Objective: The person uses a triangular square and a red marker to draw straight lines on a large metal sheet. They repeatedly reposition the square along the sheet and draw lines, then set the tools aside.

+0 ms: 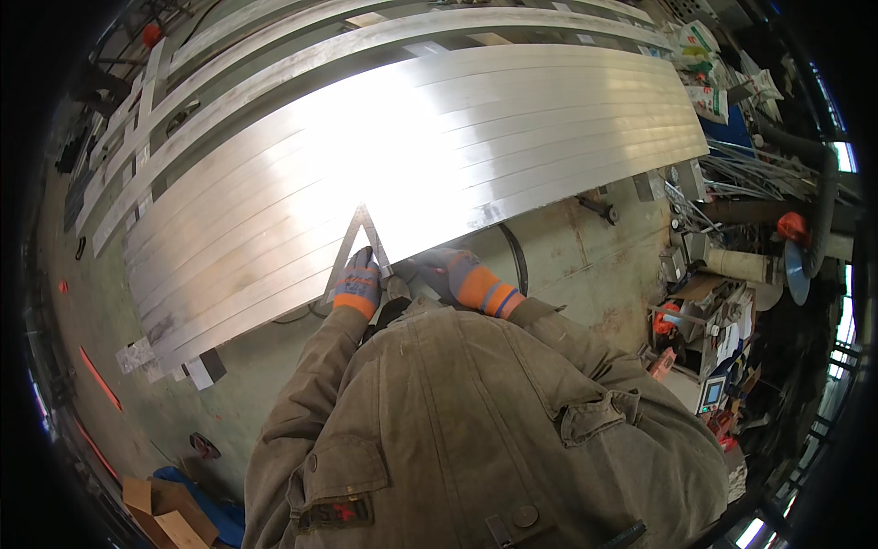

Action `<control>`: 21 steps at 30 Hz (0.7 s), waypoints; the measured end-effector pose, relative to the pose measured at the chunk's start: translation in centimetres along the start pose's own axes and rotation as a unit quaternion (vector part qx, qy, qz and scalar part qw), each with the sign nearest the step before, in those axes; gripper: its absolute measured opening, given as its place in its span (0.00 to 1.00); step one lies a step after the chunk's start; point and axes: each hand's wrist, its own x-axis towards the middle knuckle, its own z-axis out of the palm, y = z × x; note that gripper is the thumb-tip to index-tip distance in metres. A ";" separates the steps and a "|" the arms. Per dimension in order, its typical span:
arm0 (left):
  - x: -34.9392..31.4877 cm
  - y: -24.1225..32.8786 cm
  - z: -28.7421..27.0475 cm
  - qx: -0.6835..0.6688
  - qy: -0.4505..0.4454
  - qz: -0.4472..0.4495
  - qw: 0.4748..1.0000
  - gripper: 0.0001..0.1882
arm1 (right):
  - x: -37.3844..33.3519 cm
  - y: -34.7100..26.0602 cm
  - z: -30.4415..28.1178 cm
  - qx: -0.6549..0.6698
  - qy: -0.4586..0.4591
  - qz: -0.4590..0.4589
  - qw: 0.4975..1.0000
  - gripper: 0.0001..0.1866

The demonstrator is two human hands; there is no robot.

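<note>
A wide panel of long, shiny metal strips [549,110] lies in front of me, with strong glare over its middle. Near its close edge is a metal triangle square [344,240], its tip pointing away from me. My left hand [358,282], in a grey and orange glove, is closed on the square, fingers pressed over its middle. To its right, my right hand [462,277], gloved alike, is at the panel's near edge by the square's right leg. Its fingertips are blurred against the edge, and whether they hold anything is unclear.
Beyond the panel runs a frame of metal bars [274,66]. Blocks [205,368] support the panel's near left corner. A dark hose [518,256] hangs beside my right hand. At right stand a cluttered cart [709,320] and a bundle of thin rods [759,169]. A cardboard box [169,512] sits lower left.
</note>
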 end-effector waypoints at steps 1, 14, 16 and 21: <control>0.1 -0.1 0.1 0.003 -0.009 -0.002 1.000 0.21 | 0.0 -0.3 -0.3 -0.002 -0.009 0.007 1.000 0.17; 0.2 -0.4 0.9 0.013 -0.002 0.002 1.000 0.20 | 3.9 -3.2 -1.0 -0.032 0.098 -0.111 0.988 0.16; 0.3 -0.4 0.9 0.018 0.002 0.006 1.000 0.20 | 4.9 -3.3 -0.6 -0.051 0.114 -0.140 0.982 0.17; 0.2 -0.5 1.1 0.028 0.011 0.013 0.999 0.19 | 7.9 -3.1 0.8 -0.086 0.051 -0.126 0.987 0.23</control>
